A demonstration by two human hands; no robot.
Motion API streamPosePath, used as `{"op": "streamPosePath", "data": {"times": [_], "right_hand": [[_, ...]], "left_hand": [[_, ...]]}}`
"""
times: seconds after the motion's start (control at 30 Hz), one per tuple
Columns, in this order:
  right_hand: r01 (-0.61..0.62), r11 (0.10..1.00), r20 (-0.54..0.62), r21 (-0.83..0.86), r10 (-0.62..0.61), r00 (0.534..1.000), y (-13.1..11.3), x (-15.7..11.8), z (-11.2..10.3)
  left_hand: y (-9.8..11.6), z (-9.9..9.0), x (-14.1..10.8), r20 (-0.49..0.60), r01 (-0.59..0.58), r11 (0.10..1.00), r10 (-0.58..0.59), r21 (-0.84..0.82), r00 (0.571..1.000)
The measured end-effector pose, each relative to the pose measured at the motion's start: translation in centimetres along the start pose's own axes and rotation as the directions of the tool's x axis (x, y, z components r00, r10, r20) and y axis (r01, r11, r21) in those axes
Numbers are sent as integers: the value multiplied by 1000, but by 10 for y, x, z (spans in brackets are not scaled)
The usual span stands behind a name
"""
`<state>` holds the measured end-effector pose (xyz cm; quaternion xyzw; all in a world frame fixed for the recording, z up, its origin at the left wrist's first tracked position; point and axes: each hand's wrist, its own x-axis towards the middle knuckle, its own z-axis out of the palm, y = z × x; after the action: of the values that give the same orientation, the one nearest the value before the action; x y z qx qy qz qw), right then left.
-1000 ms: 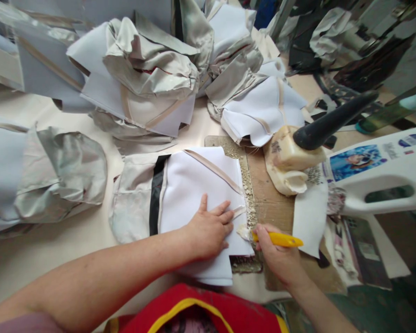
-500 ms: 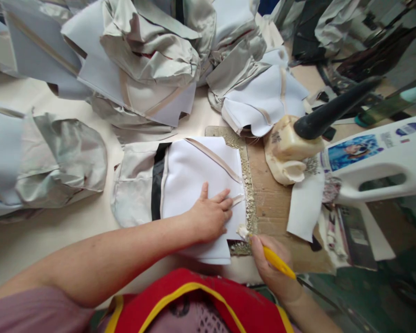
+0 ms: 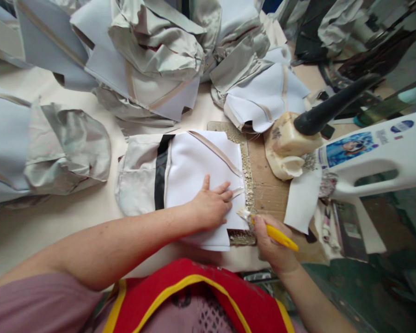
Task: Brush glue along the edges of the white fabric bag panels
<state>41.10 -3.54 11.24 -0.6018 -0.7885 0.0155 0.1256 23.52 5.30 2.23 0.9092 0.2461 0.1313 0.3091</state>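
Flat on a white sewn fabric piece (image 3: 197, 157) lies my left hand (image 3: 213, 206), its fingers spread. That piece has beige tape strips, a black band and a grey satiny part at its left end. My right hand (image 3: 273, 240) grips a brush with a yellow handle (image 3: 280, 237). The whitish brush tip touches the right edge of the fabric, just right of my left fingers. Under that edge is a board (image 3: 248, 185) crusted with dried glue-like lumps.
More white and grey fabric pieces lie left (image 3: 65, 148) and in a heap behind (image 3: 159, 51). At right stand a stained cream container (image 3: 284, 145) with a black spout-like piece (image 3: 333, 111) and a white jug (image 3: 409, 148). A phone-like slab (image 3: 350, 229) lies nearby.
The brush has moved slightly up along the fabric's right edge with my right hand. My left hand stays pressed on the fabric. The whole view has shifted a little.
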Motion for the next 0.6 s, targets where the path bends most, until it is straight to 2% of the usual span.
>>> {"op": "streamPosePath", "data": {"times": [0.07,0.13,0.23,0.33,0.4,0.47,0.53,0.6], "right_hand": [[18,1000,102,25,-21,995,-2,-10,9],[23,998,164,56,-32,986,-9,-22,9],[12,997,162,74,-24,987,-14,-38,-6],[-58,998,72,-22,60,996,3,-51,-23],[-170,980,-73,-102,163,984,23,-57,-28],[-321,943,-172,-92,302,938,38,-57,-26],[-453,892,-180,0,445,877,41,-50,-21],[-527,843,-166,110,538,827,31,-38,-19]], "left_hand": [[1,0,1,-11,-8,1000,8,9,1000],[3,-5,0,-17,-15,999,16,32,1000],[10,-20,-17,-60,-37,996,42,87,997],[16,-24,-59,-129,-41,989,60,145,990],[14,-10,-91,-162,-7,981,39,195,986],[8,14,-115,-247,72,960,-3,271,969],[2,35,-127,-350,157,927,-30,339,936],[0,41,-128,-389,201,907,-44,371,920]]}}
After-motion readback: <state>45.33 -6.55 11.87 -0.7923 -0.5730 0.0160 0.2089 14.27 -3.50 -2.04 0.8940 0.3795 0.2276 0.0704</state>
